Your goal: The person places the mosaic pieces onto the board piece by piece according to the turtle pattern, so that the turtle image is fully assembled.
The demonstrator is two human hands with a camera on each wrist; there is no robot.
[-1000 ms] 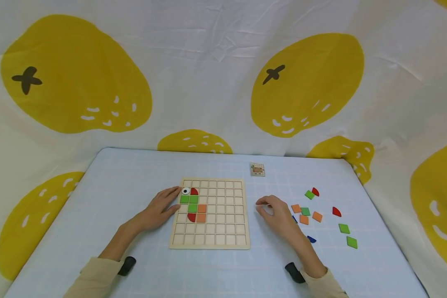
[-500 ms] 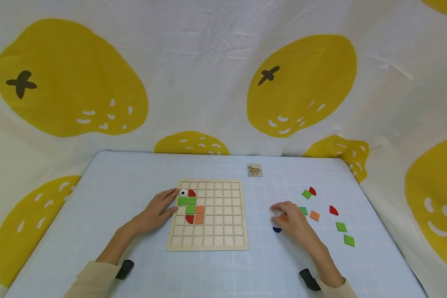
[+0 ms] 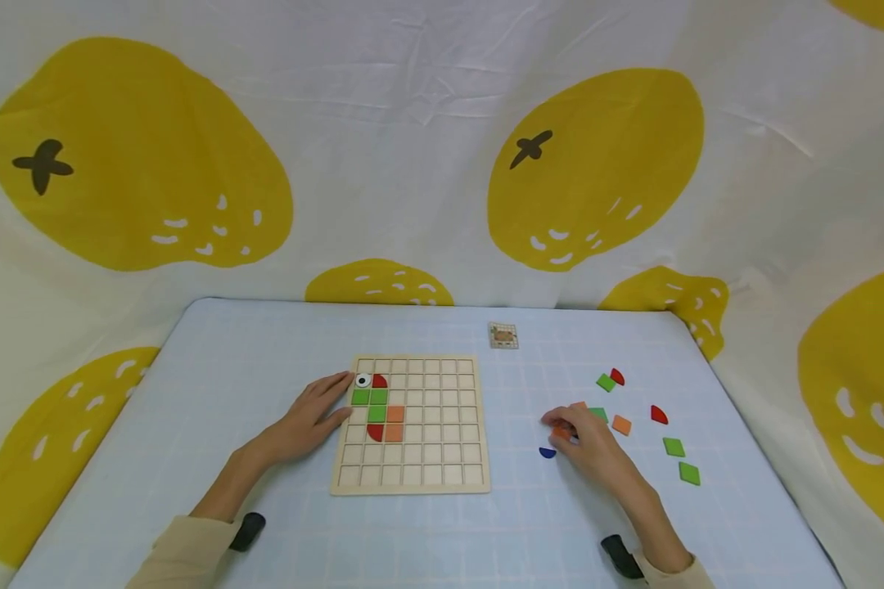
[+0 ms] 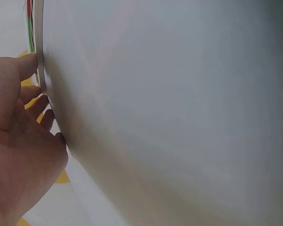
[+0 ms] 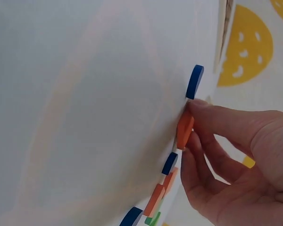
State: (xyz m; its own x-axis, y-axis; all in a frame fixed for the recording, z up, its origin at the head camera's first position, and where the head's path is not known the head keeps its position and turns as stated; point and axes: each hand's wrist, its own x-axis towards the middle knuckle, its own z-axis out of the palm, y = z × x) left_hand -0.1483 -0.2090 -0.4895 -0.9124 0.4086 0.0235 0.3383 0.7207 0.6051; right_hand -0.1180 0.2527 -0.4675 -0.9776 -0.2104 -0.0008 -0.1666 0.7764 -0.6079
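Note:
My left hand [image 3: 311,419] rests on the blue table cloth, with its straight fingers touching the left edge of a wooden grid board [image 3: 442,452]. On the board's left side sit a round eye tile [image 3: 363,380], green squares [image 3: 377,414], red quarter-round tiles [image 3: 375,432] and orange squares [image 3: 394,414]. Right of the board, my right hand [image 3: 591,446] pinches an orange tile [image 5: 185,128] between thumb and fingers, low at the table. A blue half-round tile [image 3: 547,452] lies beside the thumb. Part of the tile group is hidden under this hand.
Loose tiles lie around my right hand: an orange square [image 3: 621,424], a red quarter-round [image 3: 659,415], green tiles [image 3: 674,447] and a green-and-red pair at the back, with the green one [image 3: 606,382] in front. A small picture card [image 3: 504,335] lies behind the board.
My right hand has moved right, away from the board's side to the loose tiles, and now pinches an orange one. The blue half-round tile now shows left of it. My left hand stays put.

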